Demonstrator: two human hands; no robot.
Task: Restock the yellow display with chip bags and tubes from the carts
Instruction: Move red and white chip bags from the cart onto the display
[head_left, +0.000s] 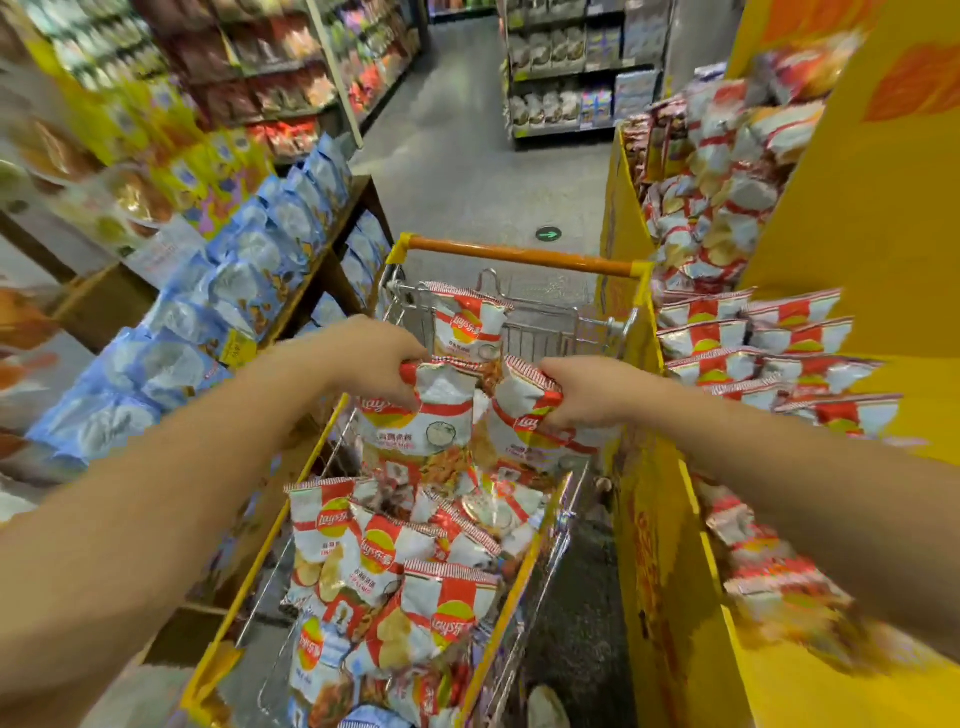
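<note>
Centre of frame, over the cart: both hands are out, each clamped on a chip bag.
Left hand (382, 364): fingers curled round the top edge of a red-and-white chip bag (421, 410) — the bag hangs below the fist, above the load.
Right hand (582, 392): gripping a second red-and-white bag (524, 415) by its upper part, the bag crumpled and tilted, just beside the first.
Cart (519, 254): wire basket with yellow rim and orange handle at the far end, running from centre to bottom of frame, piled with more chip bags (395, 561); one bag stands upright at the far end (467, 325).
Yellow display (857, 208): right side of frame, just beside the cart — same red-and-white bags heaped in its upper bin and laid in rows on the shelf below.
Left side of frame: shelves of blue bags (249, 260), blurred.
Floor: grey aisle at top centre with a green arrow marker (548, 234).
</note>
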